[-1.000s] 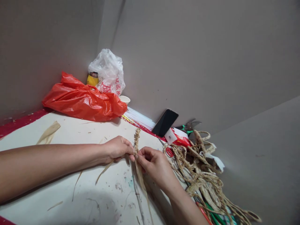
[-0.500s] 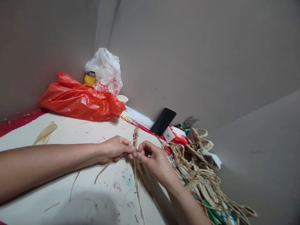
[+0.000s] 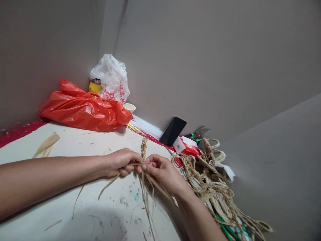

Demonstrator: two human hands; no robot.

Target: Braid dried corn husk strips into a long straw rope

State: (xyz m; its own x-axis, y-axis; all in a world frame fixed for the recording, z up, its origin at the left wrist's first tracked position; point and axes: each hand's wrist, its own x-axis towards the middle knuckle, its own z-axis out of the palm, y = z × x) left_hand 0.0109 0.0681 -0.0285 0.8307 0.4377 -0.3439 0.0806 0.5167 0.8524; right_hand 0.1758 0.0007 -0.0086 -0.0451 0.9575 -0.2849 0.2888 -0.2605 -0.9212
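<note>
My left hand (image 3: pixel 122 162) and my right hand (image 3: pixel 162 172) meet over the white table (image 3: pixel 82 207), both pinched on a braid of dried husk strips (image 3: pixel 143 149). The plaited end of the braid sticks up away from me between the fingertips. Loose strands (image 3: pixel 147 194) trail from the pinch toward me across the table. One strand (image 3: pixel 108 184) runs out under my left hand.
A red plastic bag (image 3: pixel 82 110), a white plastic bag (image 3: pixel 111 80), a yellow jar (image 3: pixel 94 86) and a small white cup (image 3: pixel 129 107) sit in the corner. A black phone (image 3: pixel 173 130) leans on the wall. Scissors (image 3: pixel 198 134) and a heap of braided husk cord (image 3: pixel 213 180) lie right. A loose husk (image 3: pixel 45 145) lies left.
The hands have shifted slightly toward me and stayed pinched on the braid. The loose strands below the pinch have fanned out more.
</note>
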